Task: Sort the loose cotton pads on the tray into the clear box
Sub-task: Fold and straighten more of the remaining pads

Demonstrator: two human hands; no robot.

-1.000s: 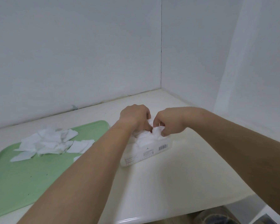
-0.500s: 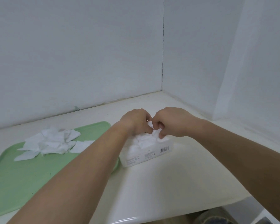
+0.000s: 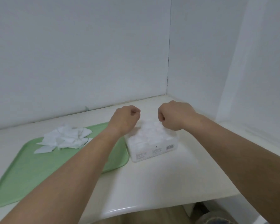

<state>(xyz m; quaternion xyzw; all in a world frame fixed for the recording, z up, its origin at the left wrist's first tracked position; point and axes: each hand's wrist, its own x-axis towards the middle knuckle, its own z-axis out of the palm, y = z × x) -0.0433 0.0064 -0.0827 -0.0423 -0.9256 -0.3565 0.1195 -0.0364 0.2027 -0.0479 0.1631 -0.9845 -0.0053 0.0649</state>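
Your left hand (image 3: 124,118) and right hand (image 3: 174,116) just parted over clear box (image 3: 152,143): left fingers (image 3: 136,114) curled empty, right unclear. Cotton pads (image 3: 66,138) remain on tray (image 3: 39,172).

1. Pads (image 3: 66,138) — soft white cotton, matt and fibrous, their edges rumpled.
2. Tray (image 3: 31,175): pale green plastic, smooth, with a dull satin finish.
3. Box (image 3: 152,152): clear, smooth plastic, clouded white by the cotton inside; a printed label with a barcode on its front.
4. Counter (image 3: 168,183): white and smooth — glossy where light catches its rounded front edge.
5. Walls (image 3: 71,54): white, matt, finely grained.
6. Floor (image 3: 152,218): wood-toned, blurred.
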